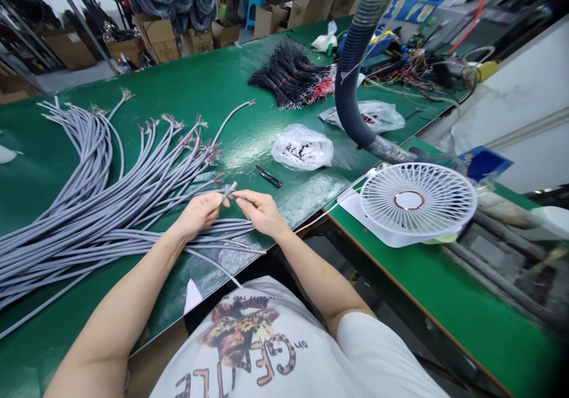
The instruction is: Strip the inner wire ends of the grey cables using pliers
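Note:
Between both hands is the end of a grey cable point(229, 190), above the near edge of the green table. My left hand point(202, 213) pinches it from the left, fingers closed. From the right, the thumb and fingertips of my right hand point(260, 209) close on the same cable end. A large bundle of grey cables point(133, 202) spreads over the table to the left, many ends stripped to pink and white wires. More loose cables point(231, 227) run beneath my hands. Black thread snips point(268, 176) lie just beyond my right hand.
A clear bag of small dark parts point(302, 147) sits ahead, with black wire bundles point(291, 75) farther back. A ribbed hose point(351, 84) hangs down at the right. A white fan point(418, 202) stands on the lower green bench point(400, 279). Cardboard boxes point(157, 38) line the back.

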The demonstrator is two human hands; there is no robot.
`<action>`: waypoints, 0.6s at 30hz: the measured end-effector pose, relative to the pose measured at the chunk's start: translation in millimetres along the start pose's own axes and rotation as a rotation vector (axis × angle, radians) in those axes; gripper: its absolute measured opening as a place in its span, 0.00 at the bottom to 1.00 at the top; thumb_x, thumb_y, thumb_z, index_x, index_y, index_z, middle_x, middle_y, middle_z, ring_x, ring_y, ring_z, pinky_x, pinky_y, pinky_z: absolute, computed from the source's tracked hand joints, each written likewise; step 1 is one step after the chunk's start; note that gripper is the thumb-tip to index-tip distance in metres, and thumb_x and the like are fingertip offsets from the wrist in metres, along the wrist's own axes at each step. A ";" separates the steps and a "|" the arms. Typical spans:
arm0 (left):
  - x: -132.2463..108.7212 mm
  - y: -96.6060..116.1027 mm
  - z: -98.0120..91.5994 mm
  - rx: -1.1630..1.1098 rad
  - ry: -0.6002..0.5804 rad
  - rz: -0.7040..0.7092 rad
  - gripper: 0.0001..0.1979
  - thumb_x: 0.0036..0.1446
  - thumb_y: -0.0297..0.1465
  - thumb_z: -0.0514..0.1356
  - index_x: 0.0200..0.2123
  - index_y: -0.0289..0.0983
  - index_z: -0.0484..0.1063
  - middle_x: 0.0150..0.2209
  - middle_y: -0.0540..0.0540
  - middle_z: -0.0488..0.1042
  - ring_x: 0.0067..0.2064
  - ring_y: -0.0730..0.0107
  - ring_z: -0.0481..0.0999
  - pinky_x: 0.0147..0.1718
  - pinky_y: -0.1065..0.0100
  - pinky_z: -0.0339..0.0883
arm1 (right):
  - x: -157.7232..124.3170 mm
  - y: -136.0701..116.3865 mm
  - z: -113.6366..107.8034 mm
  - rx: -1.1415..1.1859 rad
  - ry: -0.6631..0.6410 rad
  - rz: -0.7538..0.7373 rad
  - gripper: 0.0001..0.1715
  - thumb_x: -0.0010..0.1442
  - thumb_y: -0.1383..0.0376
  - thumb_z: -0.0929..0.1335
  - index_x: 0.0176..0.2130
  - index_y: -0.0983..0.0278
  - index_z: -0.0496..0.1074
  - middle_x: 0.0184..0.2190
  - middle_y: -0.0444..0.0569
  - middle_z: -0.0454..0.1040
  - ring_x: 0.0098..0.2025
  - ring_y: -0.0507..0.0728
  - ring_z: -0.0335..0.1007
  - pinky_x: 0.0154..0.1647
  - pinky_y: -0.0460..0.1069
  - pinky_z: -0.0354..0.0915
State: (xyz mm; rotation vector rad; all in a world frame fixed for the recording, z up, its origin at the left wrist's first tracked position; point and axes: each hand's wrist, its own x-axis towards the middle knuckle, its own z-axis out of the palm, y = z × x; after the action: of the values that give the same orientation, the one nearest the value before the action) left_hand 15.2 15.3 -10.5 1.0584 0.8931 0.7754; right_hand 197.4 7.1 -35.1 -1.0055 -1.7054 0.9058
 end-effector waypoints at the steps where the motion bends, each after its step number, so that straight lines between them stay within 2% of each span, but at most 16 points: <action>1: 0.1 -1.9 0.2 0.020 -0.011 -0.008 0.20 0.50 0.46 0.63 0.31 0.33 0.68 0.11 0.62 0.48 0.12 0.85 0.42 0.12 0.80 0.38 | 1.4 0.3 -0.1 0.028 -0.012 0.003 0.16 0.62 0.61 0.62 0.42 0.66 0.76 0.33 0.48 0.78 0.32 0.52 0.73 0.35 0.46 0.68; 6: 0.5 -7.4 -2.7 0.024 -0.068 0.006 0.18 0.54 0.45 0.60 0.30 0.34 0.67 0.11 0.59 0.55 0.12 0.83 0.48 0.13 0.79 0.43 | 7.4 -4.5 -0.5 0.034 -0.067 0.016 0.14 0.63 0.61 0.61 0.38 0.65 0.74 0.22 0.41 0.68 0.23 0.48 0.62 0.27 0.43 0.61; 8: 0.5 -7.2 -4.8 0.017 -0.121 -0.012 0.18 0.56 0.45 0.58 0.30 0.34 0.68 0.11 0.58 0.56 0.12 0.82 0.49 0.13 0.78 0.44 | 9.3 -7.4 -0.8 -0.004 -0.079 0.014 0.13 0.63 0.62 0.61 0.37 0.65 0.73 0.23 0.41 0.67 0.24 0.48 0.62 0.28 0.42 0.60; 12: 0.2 -6.5 -7.0 -0.003 -0.195 -0.083 0.19 0.57 0.45 0.56 0.33 0.33 0.70 0.10 0.59 0.53 0.12 0.82 0.45 0.12 0.78 0.41 | 12.5 -11.7 -1.6 -0.067 -0.078 -0.034 0.13 0.63 0.63 0.61 0.31 0.65 0.70 0.24 0.42 0.66 0.26 0.48 0.61 0.30 0.43 0.59; 18: 2.0 -8.9 -8.4 0.003 -0.241 -0.097 0.20 0.56 0.47 0.57 0.28 0.34 0.66 0.15 0.52 0.67 0.12 0.81 0.56 0.13 0.76 0.45 | 13.2 -16.6 -3.4 -0.098 -0.099 -0.069 0.13 0.63 0.64 0.62 0.29 0.64 0.68 0.22 0.41 0.64 0.24 0.48 0.58 0.29 0.43 0.57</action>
State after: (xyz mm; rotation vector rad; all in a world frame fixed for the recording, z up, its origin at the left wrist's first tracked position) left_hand 9.5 17.6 -21.3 1.0778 0.7338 0.5526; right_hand 193.8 13.0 -14.8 -0.9731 -1.8721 0.8463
